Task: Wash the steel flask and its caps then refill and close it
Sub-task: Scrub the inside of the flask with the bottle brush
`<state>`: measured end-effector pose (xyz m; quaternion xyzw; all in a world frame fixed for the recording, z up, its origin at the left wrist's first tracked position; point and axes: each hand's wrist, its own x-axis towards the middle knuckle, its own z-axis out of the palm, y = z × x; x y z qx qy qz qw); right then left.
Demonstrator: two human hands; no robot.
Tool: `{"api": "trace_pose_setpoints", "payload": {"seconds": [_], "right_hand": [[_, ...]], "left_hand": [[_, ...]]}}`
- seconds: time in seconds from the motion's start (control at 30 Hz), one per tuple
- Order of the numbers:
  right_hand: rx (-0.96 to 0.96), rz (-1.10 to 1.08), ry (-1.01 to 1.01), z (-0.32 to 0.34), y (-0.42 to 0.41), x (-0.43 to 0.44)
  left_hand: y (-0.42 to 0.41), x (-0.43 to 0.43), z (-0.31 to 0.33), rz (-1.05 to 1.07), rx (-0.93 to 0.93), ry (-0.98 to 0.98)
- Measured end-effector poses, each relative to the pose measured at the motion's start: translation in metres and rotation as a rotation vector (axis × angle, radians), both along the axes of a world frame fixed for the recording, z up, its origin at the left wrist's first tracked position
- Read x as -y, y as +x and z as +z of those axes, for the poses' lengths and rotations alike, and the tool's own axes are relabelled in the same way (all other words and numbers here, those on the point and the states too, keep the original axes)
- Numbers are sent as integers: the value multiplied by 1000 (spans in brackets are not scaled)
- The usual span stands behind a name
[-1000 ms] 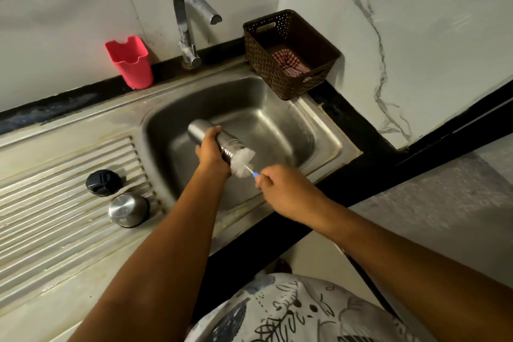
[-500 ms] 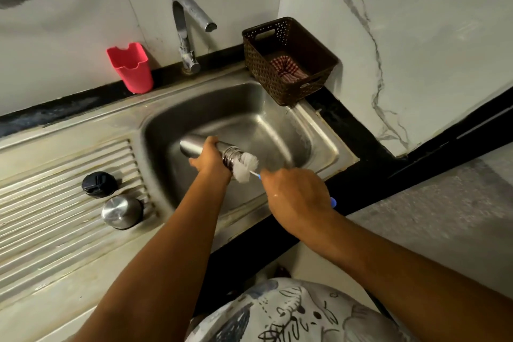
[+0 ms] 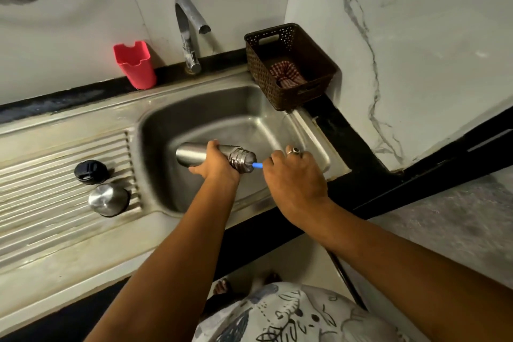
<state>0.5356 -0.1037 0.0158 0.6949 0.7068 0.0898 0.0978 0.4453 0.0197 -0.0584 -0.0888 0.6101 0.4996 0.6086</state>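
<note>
Change: a moment ago the white bristle head of your bottle brush (image 3: 257, 165) stood outside the mouth of the steel flask (image 3: 194, 154). Now it has gone inside, and only a short blue piece of handle shows between the mouth and your right hand (image 3: 294, 175).
Meaning: you seem to be scrubbing the inside of the flask, so the wash is under way but far from done.
Left fingers (image 3: 212, 144): wrapped around the middle of the flask, with the thumb underneath. Your left hand (image 3: 215, 166) has a full, firm grip.
Right fingers (image 3: 277, 157): curled closed around the brush handle, right by the flask mouth. The rest of the handle is hidden in your palm.
Flask: held on its side over the basin of the sink (image 3: 155, 130), clear of the bottom. The threaded neck points right, towards the brush.
Caps: the black cap (image 3: 90, 171) and the steel cap (image 3: 108, 199) sit near each other on the ribbed drainboard (image 3: 55, 164), well apart from the flask. Neither is in your hands.
Tap (image 3: 188, 25): no water can be seen running from it.
Left to do: by my reading, the rinse, both caps, the refill and the closing.
</note>
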Motion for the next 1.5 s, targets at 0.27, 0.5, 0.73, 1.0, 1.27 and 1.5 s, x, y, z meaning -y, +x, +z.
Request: {"api": "trace_pose_setpoints", "payload": {"seconds": [0.27,0.5,0.73,1.0,1.27,1.5], "right_hand": [[-424,-3,-114,-24,45,10],[-2000,-955,-886,-18,51,4],[-434,53,-89,-28,59,3],[-131,148,152,-32,58,-4],[-1207,-436,-459,-31,61,-5],[-1861,-852,-895,-34,61,0]], "left_hand": [[13,8,-16,14,-6,95],[-4,4,-27,-232,94,212],[-3,7,-4,-40,-8,164],[5,12,1,121,33,110],[6,11,-7,-7,9,192],[5,3,-1,-156,69,318]]}}
